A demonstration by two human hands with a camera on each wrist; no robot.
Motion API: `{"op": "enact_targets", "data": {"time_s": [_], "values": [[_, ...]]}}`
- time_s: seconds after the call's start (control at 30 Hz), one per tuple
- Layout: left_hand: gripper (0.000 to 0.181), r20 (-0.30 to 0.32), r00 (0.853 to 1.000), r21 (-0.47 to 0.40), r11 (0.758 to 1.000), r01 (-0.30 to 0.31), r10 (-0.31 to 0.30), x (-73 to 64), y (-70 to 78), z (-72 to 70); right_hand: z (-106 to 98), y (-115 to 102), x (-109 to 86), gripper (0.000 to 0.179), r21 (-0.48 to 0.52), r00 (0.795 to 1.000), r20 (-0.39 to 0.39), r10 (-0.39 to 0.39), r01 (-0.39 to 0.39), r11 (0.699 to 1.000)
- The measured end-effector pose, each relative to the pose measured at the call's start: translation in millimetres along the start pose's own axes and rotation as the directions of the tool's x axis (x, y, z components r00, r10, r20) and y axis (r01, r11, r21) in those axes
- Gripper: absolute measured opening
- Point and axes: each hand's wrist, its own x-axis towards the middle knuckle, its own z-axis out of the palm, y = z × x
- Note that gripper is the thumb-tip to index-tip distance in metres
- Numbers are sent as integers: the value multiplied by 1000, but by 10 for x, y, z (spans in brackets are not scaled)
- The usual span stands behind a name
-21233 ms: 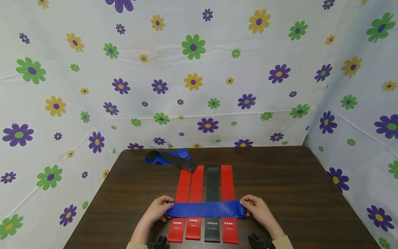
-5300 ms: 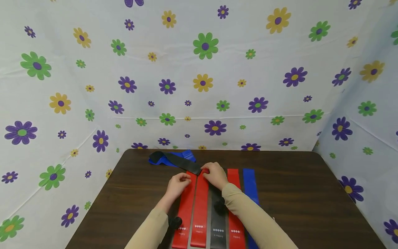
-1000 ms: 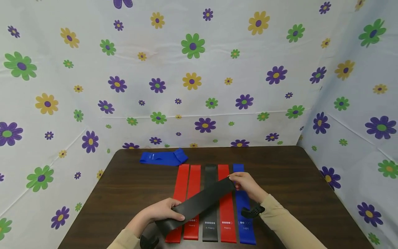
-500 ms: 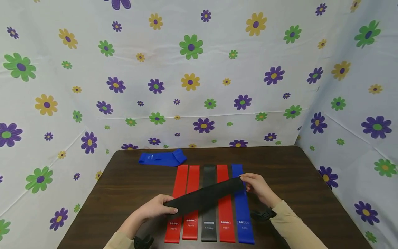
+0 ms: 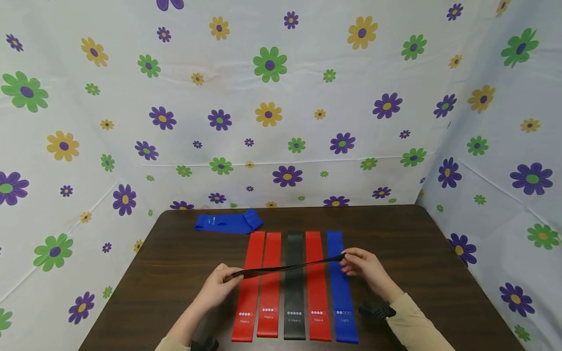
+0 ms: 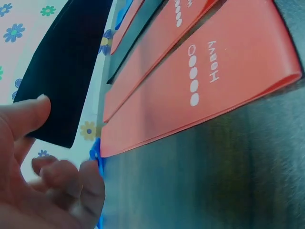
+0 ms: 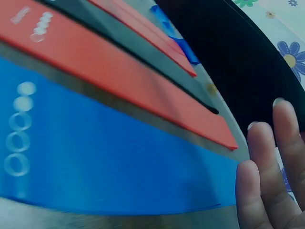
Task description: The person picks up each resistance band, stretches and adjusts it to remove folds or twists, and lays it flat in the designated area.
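Observation:
A black resistance band (image 5: 285,267) is stretched sideways above a row of flat bands, seen nearly edge-on in the head view. My left hand (image 5: 218,284) pinches its left end between thumb and fingers, and my right hand (image 5: 368,271) pinches its right end. In the left wrist view the thumb presses on the broad face of the black band (image 6: 66,71). Below lie two red bands (image 5: 248,292) marked Heavy, a black X-Heavy band (image 5: 294,297), another red band (image 5: 318,297) and a blue Light band (image 5: 343,297), side by side lengthwise.
A folded blue band (image 5: 228,222) lies near the back left of the dark wooden table (image 5: 395,234). A white flowered cloth (image 5: 281,92) hangs behind and along both sides. Each wrist wears a black strap (image 5: 376,310).
The black band has left the blue band at the back and is now held between both hands. Over the last second it has levelled and turned edge-on, its left end rising.

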Motion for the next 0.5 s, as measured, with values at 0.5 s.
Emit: {"op": "enact_targets", "data": {"time_s": [0.5], "values": [[21,8,1000,-19,1000,23,-22,-159,-172,146,47,163,-199,33,-57,994,47,100,-97,994]]}}
